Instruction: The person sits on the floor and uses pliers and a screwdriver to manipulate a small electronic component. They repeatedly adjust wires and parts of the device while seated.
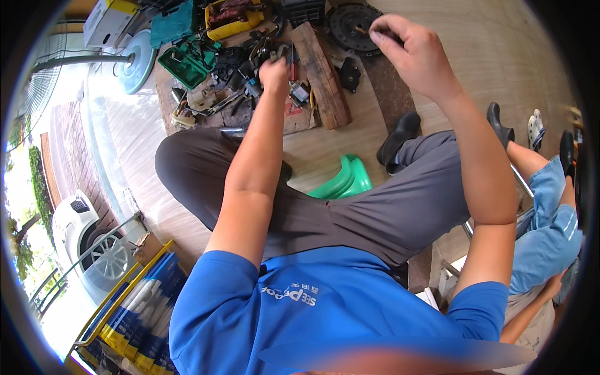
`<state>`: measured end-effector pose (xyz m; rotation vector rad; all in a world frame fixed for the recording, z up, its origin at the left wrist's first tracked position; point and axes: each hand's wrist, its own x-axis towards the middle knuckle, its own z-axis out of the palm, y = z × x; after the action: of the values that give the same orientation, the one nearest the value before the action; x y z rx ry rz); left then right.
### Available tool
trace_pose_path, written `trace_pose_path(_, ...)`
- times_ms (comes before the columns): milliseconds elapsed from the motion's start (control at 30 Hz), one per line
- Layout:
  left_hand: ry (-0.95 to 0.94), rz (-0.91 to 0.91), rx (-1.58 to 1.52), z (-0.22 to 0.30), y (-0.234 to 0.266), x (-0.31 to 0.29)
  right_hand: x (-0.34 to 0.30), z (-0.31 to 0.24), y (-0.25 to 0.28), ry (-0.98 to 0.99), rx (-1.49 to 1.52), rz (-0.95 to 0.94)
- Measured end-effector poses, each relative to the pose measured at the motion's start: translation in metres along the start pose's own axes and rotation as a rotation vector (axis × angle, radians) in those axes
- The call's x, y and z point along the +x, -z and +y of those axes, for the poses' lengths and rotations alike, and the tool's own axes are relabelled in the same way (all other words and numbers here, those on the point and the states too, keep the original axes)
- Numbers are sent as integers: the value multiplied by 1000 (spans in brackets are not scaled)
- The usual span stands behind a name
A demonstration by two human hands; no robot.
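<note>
My left hand (274, 74) reaches down into a jumble of metal and black machine parts (234, 81). Its fingers are curled at a metal piece there, but the grip is mostly hidden. Close beside it lies a red-handled tool (292, 70), and a small silver part (300, 94) lies nearer to me. My right hand (417, 55) is raised to the right, with thumb and fingertips drawn together in a pinch. Whatever is between them is too small to make out. Behind those fingertips a dark round disc (345, 36) rests on the floor. A worn wooden block (322, 78) lies between my hands.
An open green case (184, 69) and a yellow bin (232, 24) stand at the back left. A green plastic stool (344, 180) is between my legs. A fan (47, 69) stands at the left, a yellow-framed rack (134, 306) at lower left. Another person's legs (544, 212) are at right.
</note>
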<state>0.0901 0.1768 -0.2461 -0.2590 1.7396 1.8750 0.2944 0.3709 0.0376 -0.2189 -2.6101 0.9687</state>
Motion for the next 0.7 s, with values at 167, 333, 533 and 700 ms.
trace_pose_path(167, -290, -614, 138, 182, -68, -120, 21, -18, -11, -137, 358, 143)
trace_pose_path(333, -283, -841, 102, 225, -65, -189, 29, -42, -25, -113, 602, 175)
trace_pose_path(533, -267, -722, -332, 204, -47, -195, 29, -63, -41, -80, 556, 102)
trace_pose_path(700, -309, -614, -384, 203, -52, -180, 32, -65, -51, -123, 542, 75)
